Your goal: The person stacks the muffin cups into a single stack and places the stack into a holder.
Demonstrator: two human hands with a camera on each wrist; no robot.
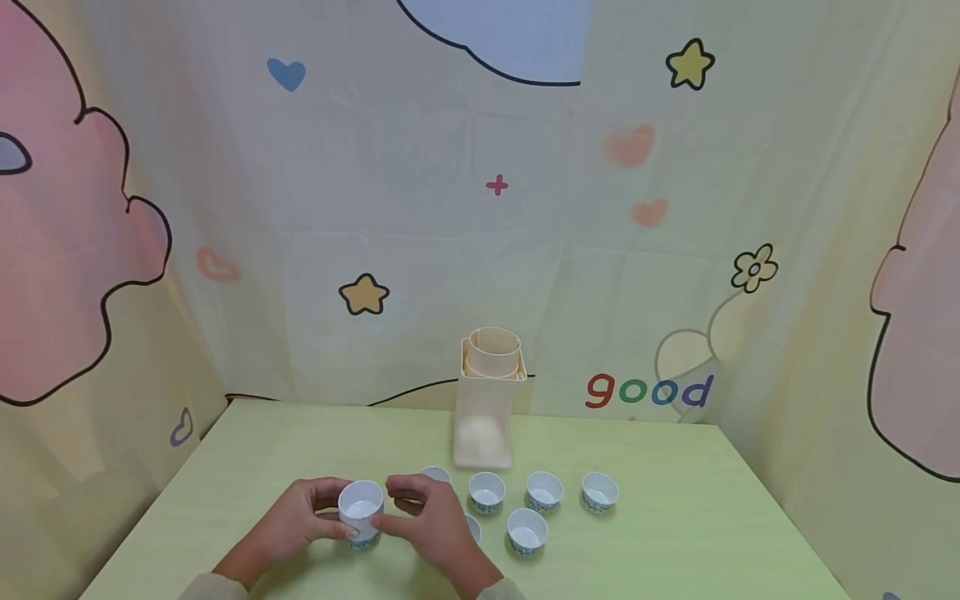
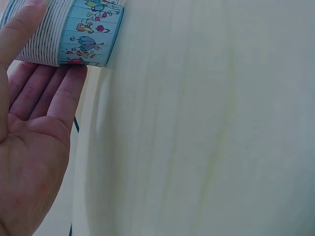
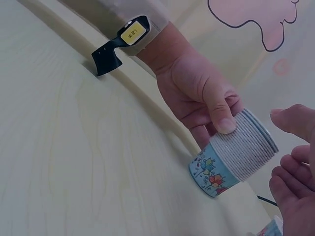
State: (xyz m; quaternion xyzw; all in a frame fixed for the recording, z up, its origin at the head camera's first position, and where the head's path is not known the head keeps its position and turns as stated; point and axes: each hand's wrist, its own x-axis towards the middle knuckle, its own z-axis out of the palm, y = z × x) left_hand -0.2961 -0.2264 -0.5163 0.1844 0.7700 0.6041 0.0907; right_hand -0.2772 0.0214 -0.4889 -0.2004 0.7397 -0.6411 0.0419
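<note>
My left hand [image 1: 292,523] grips a nested stack of small paper cups [image 1: 361,510] between thumb and fingers, just above the table's near left part. In the left wrist view the stack [image 2: 86,32] shows white ridged rims and a blue floral base. My right hand [image 1: 435,525] is at the other side of the stack, fingers loosely bent. The right wrist view shows a gap between its thumb and the rims, with nothing held. Single floral paper cups [image 1: 527,531] stand upright to the right, some partly hidden behind my right hand.
A beige dispenser-like holder [image 1: 483,425] with a round open top stands at the table's back. The pale green table [image 1: 660,517] is bordered by a printed cloth backdrop [image 1: 420,208] and side cloths. A row of cups [image 1: 544,490] lies in front of the holder.
</note>
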